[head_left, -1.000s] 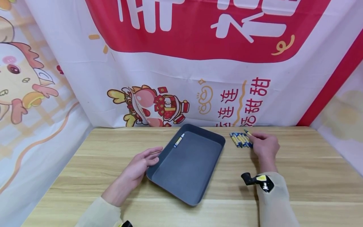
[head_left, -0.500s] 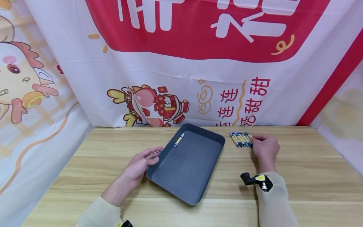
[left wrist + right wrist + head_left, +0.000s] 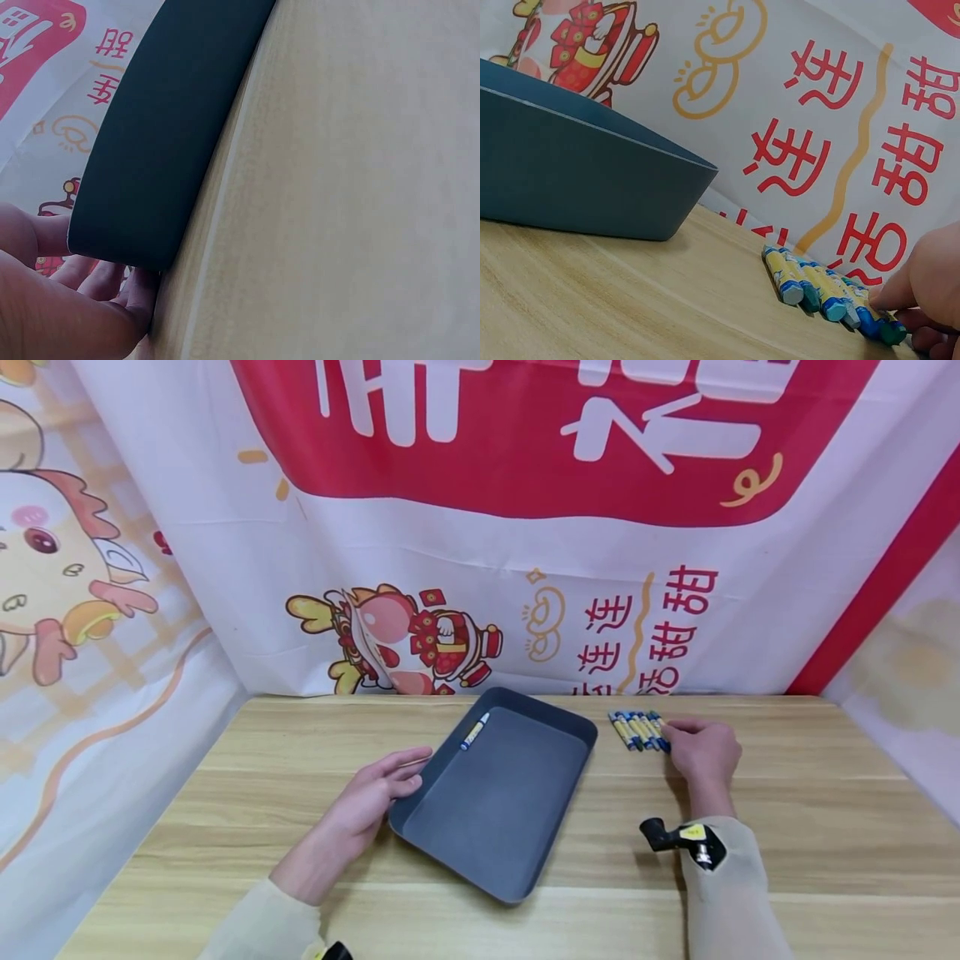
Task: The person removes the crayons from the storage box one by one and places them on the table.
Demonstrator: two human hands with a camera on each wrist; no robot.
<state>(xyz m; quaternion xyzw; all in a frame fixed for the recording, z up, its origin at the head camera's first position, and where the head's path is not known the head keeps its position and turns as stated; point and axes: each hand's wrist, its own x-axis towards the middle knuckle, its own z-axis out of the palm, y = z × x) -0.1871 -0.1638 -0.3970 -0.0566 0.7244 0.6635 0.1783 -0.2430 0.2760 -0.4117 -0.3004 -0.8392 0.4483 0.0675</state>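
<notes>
A dark grey rectangular tray [image 3: 498, 802] lies askew on the wooden table. Inside it, along its left wall, is one crayon [image 3: 474, 732] with a yellow and blue wrapper. My left hand [image 3: 367, 793] rests against the tray's outer left side, fingers loosely extended; the left wrist view has them at the tray's corner [image 3: 142, 225]. Right of the tray, several crayons [image 3: 633, 731] lie side by side in a row. My right hand [image 3: 701, 750] pinches the crayon at the row's right end [image 3: 889, 330], its thumb on the wrapper; the hand partly hides this crayon.
A white and red printed cloth [image 3: 450, 552] hangs behind the table's back edge, close to the crayon row and the tray's far corner. Another printed cloth [image 3: 82, 635] stands at the left. Bare wooden tabletop [image 3: 825, 827] extends to the right.
The crayon in my right hand has come down from a raised tilt to lie beside the row. My left hand and the tray have stayed in place.
</notes>
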